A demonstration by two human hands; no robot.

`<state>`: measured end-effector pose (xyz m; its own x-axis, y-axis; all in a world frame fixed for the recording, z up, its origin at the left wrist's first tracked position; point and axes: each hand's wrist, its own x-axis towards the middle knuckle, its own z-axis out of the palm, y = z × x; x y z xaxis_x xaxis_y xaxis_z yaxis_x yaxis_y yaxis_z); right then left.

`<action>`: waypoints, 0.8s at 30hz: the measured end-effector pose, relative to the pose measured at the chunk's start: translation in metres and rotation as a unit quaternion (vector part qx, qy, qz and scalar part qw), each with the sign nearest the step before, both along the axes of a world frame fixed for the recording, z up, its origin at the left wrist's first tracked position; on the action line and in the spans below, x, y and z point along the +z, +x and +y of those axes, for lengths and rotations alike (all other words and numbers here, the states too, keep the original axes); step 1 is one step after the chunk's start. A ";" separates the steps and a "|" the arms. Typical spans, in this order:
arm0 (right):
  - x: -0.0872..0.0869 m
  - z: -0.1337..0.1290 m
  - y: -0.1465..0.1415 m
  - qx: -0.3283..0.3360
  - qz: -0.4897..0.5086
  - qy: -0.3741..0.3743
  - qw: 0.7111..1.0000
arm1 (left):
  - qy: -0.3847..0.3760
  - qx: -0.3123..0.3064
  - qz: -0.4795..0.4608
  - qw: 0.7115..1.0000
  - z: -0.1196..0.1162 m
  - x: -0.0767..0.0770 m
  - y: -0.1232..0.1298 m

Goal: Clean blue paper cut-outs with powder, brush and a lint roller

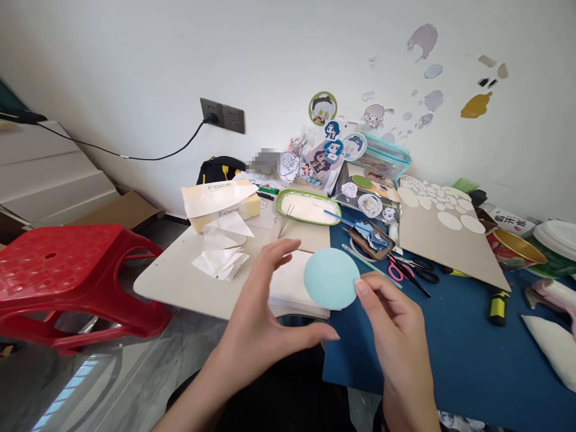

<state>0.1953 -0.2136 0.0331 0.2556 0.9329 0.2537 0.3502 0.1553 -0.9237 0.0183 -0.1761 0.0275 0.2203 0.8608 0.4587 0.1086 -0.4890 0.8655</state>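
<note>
Between thumb and fingers, my right hand (396, 327) pinches the right edge of a flat, light blue disc (332, 278), perhaps of paper or card. My left hand (265, 312) is open, thumb and fingers spread wide to the left of the disc and apart from it. Beneath the hands lies a thick white pad (292, 282) at the front edge of the white table. Behind it stands a green-rimmed tray (308, 206) of white material, with tweezers (285, 221) and a blue stick (333, 215) over its rim.
A tissue pack (225, 207) and crumpled tissues (222, 261) lie on the left. Pink-handled scissors (400, 268), a small brown tray (371, 238) of blue scraps and a board (443, 231) with pale cutouts lie right, on the blue mat (454, 336). A red stool (67, 270) stands left.
</note>
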 end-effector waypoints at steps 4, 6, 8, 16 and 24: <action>-0.002 0.000 0.003 -0.013 0.012 -0.011 1.000 | -0.138 0.050 -0.124 0.981 0.006 -0.015 -0.019; -0.002 -0.001 0.003 -0.019 0.005 -0.016 1.000 | -0.154 0.101 -0.154 0.971 0.010 -0.022 -0.027; 0.000 -0.001 0.003 -0.021 -0.005 -0.019 1.000 | -0.158 0.125 -0.177 0.963 0.014 -0.028 -0.032; 0.003 -0.001 -0.004 -0.010 -0.023 0.000 1.000 | -0.170 0.105 -0.279 0.939 0.027 -0.037 -0.037; 0.008 -0.004 -0.013 0.016 -0.015 0.025 0.999 | -0.224 0.014 -0.387 0.894 0.030 -0.035 -0.043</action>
